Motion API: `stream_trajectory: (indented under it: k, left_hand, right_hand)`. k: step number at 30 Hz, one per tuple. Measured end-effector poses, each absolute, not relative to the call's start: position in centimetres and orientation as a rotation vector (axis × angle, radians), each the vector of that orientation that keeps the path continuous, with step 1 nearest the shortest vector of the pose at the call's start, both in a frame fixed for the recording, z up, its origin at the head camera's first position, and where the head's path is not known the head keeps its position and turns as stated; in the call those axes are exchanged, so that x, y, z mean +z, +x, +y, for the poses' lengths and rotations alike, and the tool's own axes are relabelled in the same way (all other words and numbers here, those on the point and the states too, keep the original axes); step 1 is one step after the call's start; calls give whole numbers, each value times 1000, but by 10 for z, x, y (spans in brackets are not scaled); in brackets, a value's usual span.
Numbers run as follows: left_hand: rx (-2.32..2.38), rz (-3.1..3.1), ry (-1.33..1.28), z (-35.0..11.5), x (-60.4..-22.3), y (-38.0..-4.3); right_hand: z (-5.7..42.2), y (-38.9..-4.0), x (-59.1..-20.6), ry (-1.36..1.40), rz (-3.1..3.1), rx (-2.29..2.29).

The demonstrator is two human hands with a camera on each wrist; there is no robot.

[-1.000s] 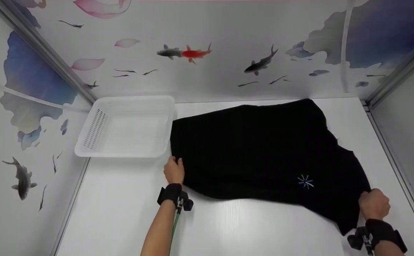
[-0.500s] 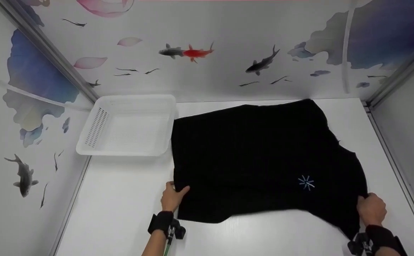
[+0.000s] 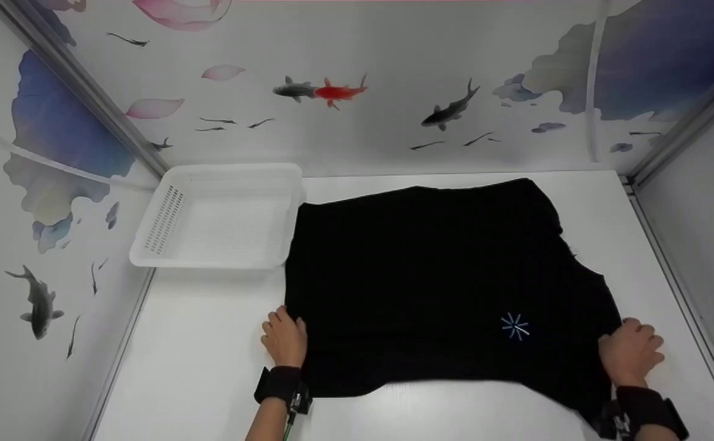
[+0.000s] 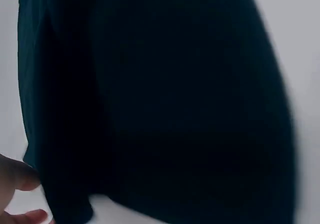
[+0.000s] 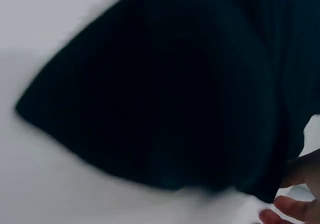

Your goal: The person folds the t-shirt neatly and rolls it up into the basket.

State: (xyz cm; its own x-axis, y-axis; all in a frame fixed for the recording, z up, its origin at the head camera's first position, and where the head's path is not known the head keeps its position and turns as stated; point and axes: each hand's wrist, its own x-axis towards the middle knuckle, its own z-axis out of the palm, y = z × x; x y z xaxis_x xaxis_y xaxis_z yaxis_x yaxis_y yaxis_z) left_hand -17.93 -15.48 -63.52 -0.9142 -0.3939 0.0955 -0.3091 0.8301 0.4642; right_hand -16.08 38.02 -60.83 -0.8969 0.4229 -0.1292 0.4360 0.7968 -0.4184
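A black T-shirt (image 3: 418,275) with a small pale-blue starburst print (image 3: 515,326) lies spread across the white table. In the head view my left hand (image 3: 284,337) is at the shirt's left edge, fingers spread along it. The left wrist view shows that thumb and the fingers apart beside dark cloth (image 4: 175,94). My right hand (image 3: 631,352) touches the right edge with its fingers loosely spread. In the right wrist view its fingers (image 5: 295,206) lie at a corner of the cloth, and the thumb tip is partly hidden.
A white plastic basket (image 3: 216,260) stands at the back left, close against the shirt's left edge. White panels printed with fish and petals (image 3: 387,141) wall in the table on the back and both sides. Black cameras are strapped to both wrists.
The shirt has slid toward me and slightly left, and its near left part has spread out. My left hand has come nearer along the edge. The fingers of both hands have loosened and spread.
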Motion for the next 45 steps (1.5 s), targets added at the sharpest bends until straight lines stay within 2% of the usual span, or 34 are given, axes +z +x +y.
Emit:
stream_trajectory:
  k: [5,9,12,17,28,36,41,45]
  left_hand:
    - [-655,-2839,264,-128,-632,-204]
    - [-731,-3002,136,-114,-630,-220]
    - [-756,-3158,83,-110,-630,-228]
    - [-765,-3304,-10,-111,-629,-238]
    - [-859,-3268,-325,-109,-629,-275]
    - [-840,-3249,-236,-132,-645,-289]
    - [-816,-3259,-197,-149,-643,-291]
    - [-802,-3242,-241,-152,-636,-294]
  right_hand:
    - [333,-204,-614,331,3168,-748]
    - [303,-233,-622,-18,3048,-817]
    - [294,-247,-629,-137,2907,-842]
    - [295,-255,-635,-171,2805,-807]
    - [312,-254,-632,33,2721,-844]
    - [296,-257,-640,-39,2783,-817]
    - [283,-257,-639,-115,2832,-749]
    - [291,-262,-638,-121,3043,-791]
